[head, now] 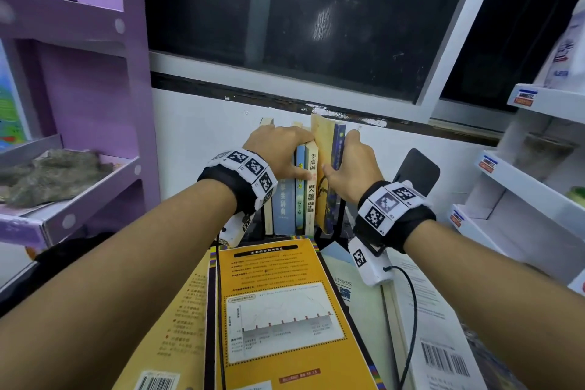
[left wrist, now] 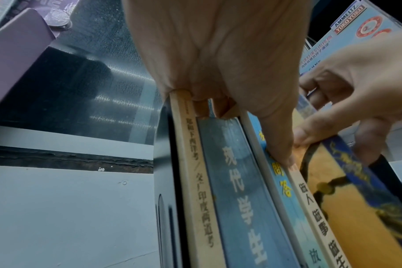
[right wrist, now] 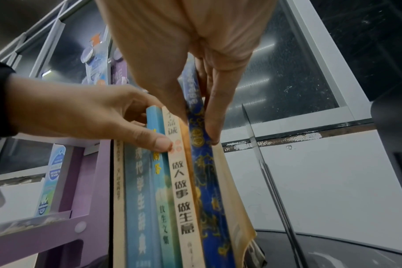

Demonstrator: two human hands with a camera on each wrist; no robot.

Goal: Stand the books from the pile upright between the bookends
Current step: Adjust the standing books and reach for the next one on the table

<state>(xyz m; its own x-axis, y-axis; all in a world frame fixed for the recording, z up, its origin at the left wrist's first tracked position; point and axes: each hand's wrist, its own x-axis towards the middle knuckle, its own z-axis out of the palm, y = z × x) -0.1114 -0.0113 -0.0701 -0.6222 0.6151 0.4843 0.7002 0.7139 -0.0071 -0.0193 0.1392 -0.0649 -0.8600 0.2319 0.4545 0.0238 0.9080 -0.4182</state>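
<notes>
Several books stand upright in a row (head: 286, 209) at the back against the wall. My left hand (head: 285, 149) lies over their tops, its thumb (right wrist: 158, 141) pressing the cream spine (right wrist: 184, 190). My right hand (head: 345, 155) pinches a blue-spined book with a yellow cover (head: 329, 212) at the row's right end, thumb on its left face, fingers on its right; it leans a little. The black right bookend (head: 418, 171) stands just right of it. The left bookend (left wrist: 165, 181) is a dark plate beside the leftmost cream book. The pile lies flat in front, a yellow book (head: 285, 310) on top.
A purple shelf unit (head: 95, 104) stands close on the left, a white shelf rack (head: 522, 184) on the right. A dark window (head: 316, 25) and white wall are behind the books. White books (head: 443, 358) lie under the pile at the right.
</notes>
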